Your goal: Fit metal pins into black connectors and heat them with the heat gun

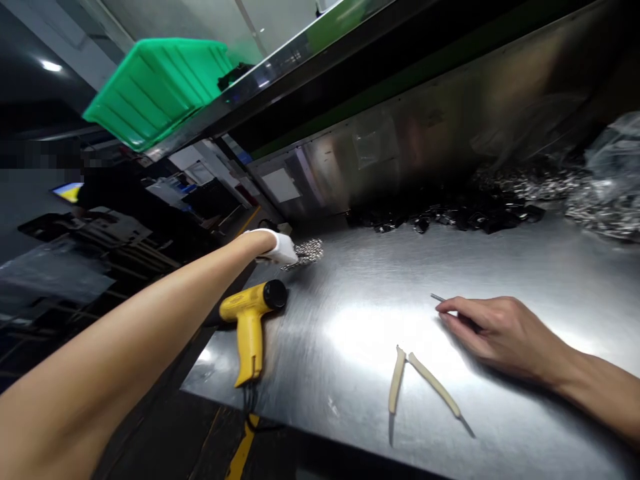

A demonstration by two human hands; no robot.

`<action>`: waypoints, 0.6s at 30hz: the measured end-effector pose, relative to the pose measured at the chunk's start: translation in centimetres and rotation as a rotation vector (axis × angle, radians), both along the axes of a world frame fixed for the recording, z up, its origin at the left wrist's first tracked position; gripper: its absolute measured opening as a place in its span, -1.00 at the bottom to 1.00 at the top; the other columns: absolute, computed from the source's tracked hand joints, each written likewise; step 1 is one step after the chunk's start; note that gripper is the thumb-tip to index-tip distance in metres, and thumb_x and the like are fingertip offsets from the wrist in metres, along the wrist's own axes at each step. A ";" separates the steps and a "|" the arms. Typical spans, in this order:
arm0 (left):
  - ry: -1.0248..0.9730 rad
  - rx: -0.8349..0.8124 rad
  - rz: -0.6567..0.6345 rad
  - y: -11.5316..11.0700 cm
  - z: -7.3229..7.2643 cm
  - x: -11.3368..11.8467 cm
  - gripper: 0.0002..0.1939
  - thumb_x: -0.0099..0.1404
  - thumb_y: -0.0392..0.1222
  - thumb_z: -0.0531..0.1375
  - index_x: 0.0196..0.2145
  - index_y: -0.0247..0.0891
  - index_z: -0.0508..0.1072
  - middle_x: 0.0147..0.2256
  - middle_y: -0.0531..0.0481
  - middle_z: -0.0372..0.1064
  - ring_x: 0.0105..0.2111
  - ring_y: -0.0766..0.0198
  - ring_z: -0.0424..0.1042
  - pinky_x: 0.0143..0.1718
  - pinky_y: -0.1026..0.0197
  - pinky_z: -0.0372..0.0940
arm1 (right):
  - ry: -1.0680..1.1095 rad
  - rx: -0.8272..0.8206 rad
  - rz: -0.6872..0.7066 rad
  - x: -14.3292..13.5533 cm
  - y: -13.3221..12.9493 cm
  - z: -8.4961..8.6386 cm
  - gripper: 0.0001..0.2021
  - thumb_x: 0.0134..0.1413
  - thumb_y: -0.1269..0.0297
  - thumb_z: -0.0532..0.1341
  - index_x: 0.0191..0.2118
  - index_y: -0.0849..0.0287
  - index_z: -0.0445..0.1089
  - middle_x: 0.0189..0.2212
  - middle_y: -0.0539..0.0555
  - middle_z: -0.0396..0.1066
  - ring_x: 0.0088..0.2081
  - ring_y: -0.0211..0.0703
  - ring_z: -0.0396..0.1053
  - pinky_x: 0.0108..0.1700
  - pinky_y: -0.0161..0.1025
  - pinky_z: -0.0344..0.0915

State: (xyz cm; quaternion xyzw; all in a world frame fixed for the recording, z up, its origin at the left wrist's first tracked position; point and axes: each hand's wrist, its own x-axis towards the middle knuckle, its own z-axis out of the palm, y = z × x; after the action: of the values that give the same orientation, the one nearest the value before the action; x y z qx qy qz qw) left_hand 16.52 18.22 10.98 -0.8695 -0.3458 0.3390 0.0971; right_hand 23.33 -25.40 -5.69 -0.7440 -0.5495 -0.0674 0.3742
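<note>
My left hand [281, 248], in a white glove, reaches to a small pile of shiny metal parts [310, 251] at the table's far left edge; its fingers are hidden. Bare and pinched, my right hand [493, 330] holds a thin grey metal rod [437, 297] that sticks out past the fingertips. In front of it on the metal table lie two tools with tan-wrapped handles [397, 383] [434, 385], spread in a V. A yellow heat gun [249, 323] with a black nozzle rests on the left edge, below my left wrist.
Black parts [470, 215] line the back of the table [350, 393]. Shiny metal pieces [607, 207] and clear plastic bags [617, 150] are heaped at the back right. A green bin [160, 90] stands on the shelf above. A person in dark clothes [125, 193] is at the far left.
</note>
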 end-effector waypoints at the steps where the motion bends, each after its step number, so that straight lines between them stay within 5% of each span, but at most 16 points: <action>1: -0.030 0.013 -0.051 -0.7 -0.1 0.0 -0.73 -0.03 0.05 0.30 -0.51 -0.21 0.48 -0.57 -0.09 0.39 -0.44 0.04 0.46 -0.35 0.13 0.28 | 0.019 -0.029 0.018 0.0 0.0 0.2 -0.77 0.38 0.33 0.15 -0.04 0.18 0.56 -0.36 0.05 0.65 -0.50 -0.19 0.53 -0.43 -0.26 0.40; 9: -0.345 0.102 -0.410 -8.7 -2.8 2.7 -0.57 0.24 0.06 0.12 -0.02 -0.17 0.50 -0.08 -0.19 0.54 -0.15 -0.05 0.52 -0.17 0.09 0.32 | 0.055 -0.097 -0.003 -0.3 0.4 1.2 -0.74 0.39 0.34 0.11 -0.06 0.23 0.56 -0.36 0.06 0.64 -0.48 -0.16 0.53 -0.41 -0.22 0.37; 14: -0.431 0.264 -0.489 -12.9 -4.9 5.6 -0.56 0.25 -0.07 0.14 0.01 -0.32 0.50 0.00 -0.40 0.44 -0.01 -0.28 0.42 -0.04 -0.20 0.28 | 0.048 -0.077 -0.006 -0.1 0.2 1.1 -0.76 0.37 0.36 0.12 -0.07 0.21 0.55 -0.31 0.05 0.65 -0.45 -0.16 0.53 -0.38 -0.20 0.35; 18: -0.446 0.319 -0.548 -14.1 -5.6 6.8 -0.61 0.26 -0.15 0.14 -0.01 -0.34 0.52 -0.02 -0.41 0.42 0.00 -0.28 0.38 -0.02 -0.26 0.21 | 0.049 -0.068 0.010 -0.1 0.1 1.1 -0.77 0.36 0.39 0.13 -0.08 0.17 0.55 -0.35 0.02 0.63 -0.47 -0.18 0.51 -0.39 -0.23 0.31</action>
State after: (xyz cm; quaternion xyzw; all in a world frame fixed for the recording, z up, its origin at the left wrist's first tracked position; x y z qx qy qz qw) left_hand 23.27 4.13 5.38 -0.9560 -0.1618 0.0449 0.2405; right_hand 23.22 -25.28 -4.57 -0.7551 -0.5457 -0.0284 0.3622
